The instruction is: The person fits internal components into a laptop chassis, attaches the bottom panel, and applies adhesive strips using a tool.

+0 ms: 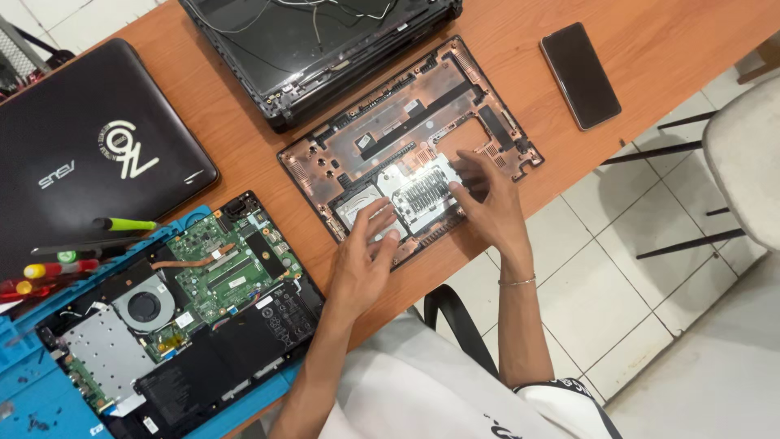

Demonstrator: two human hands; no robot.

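Note:
A laptop bottom cover [406, 122] lies inside-up on the orange-brown table [666, 41], dark plastic with a coppery lining. Both my hands rest on its near half. My left hand [363, 260] has its fingers spread on a silver foil patch [357, 203] at the cover's near left. My right hand [486, 199] presses its fingertips on the shiny ribbed metal plate [418, 191] in the cover's middle. Neither hand grips anything.
An opened laptop [187, 317] with green board, fan and black battery lies on a blue mat [32, 398] at the left. A closed black laptop [89, 154], screwdrivers [73, 256], a dismantled laptop screen part [317, 49] and a phone [580, 75] lie around. A chair [743, 154] stands at right.

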